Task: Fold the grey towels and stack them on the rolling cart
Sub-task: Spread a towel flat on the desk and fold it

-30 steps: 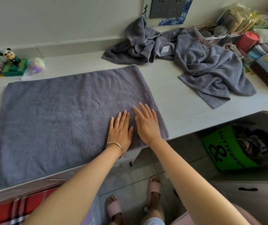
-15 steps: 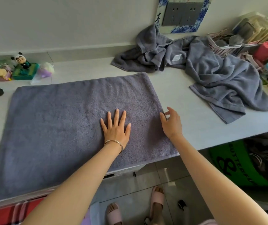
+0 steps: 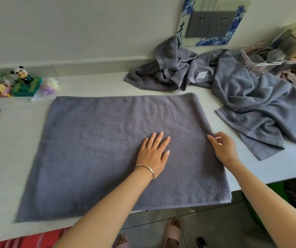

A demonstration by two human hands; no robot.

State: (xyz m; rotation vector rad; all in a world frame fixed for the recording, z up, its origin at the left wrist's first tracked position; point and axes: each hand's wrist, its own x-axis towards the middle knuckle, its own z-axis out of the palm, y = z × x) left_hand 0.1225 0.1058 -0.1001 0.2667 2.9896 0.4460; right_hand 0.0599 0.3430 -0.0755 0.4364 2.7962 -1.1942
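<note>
Hands sit nearest, both on a grey terry towel [image 3: 90, 158] that lies spread flat on the white table [image 3: 9, 140], its near hem along the table's front edge. The left hand [image 3: 152, 154], a thin bangle [image 3: 146, 169] at its wrist, presses flat on the cloth with fingers straight and spread. The right hand [image 3: 224, 149] is at the towel's right edge with fingers curled. It seems to pinch that edge, which rises a little there. I judge that a fold is about to be made: the towel looks smoothed but is still too broad to stack.

Farther back and to the right lies a crumpled heap of grey towels [image 3: 251, 108]. It looks like more than one piece, none of them folded, and its far end lies beside a pink plastic basket [image 3: 258, 64]. No rolling cart shows, nor any folded stack. So most of the job seems left: finish this towel, fold the heap, then carry everything to the cart.
</note>
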